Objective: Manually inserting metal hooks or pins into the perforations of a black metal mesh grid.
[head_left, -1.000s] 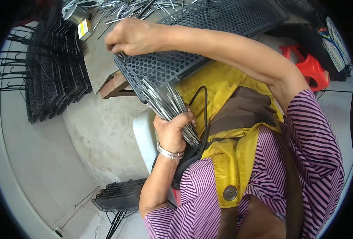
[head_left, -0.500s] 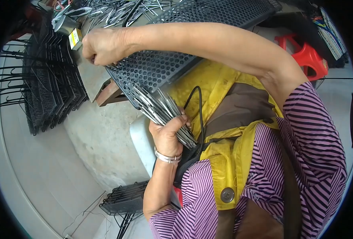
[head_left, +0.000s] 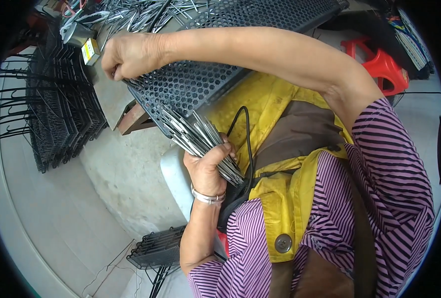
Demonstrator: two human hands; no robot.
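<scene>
My left hand (head_left: 208,171), with a pale bracelet at its wrist, grips a thick bundle of thin metal rods (head_left: 184,133). The bundle slants, its upper ends fanned out beside the near edge of a black perforated tray (head_left: 195,92). Stretched across the tray, my right arm reaches to its left corner. There my right hand (head_left: 130,55) is closed with bent fingers, close to the tray's holes. Whatever its fingertips pinch is hidden beneath the hand. More loose metal rods (head_left: 136,17) lie heaped on the table behind the tray.
A small yellow-and-white box (head_left: 90,51) and a metal can (head_left: 77,35) stand left of the right hand. Stacked black racks with hooks (head_left: 64,104) are at far left; another black rack (head_left: 156,253) sits below. A red stool (head_left: 379,67) is at right, and a black cable (head_left: 249,134) loops before me.
My right hand has shifted very slightly left and down at the tray corner, still closed. The left hand keeps its bundle of rods, nearly unmoved; the whole view has drifted a little.
</scene>
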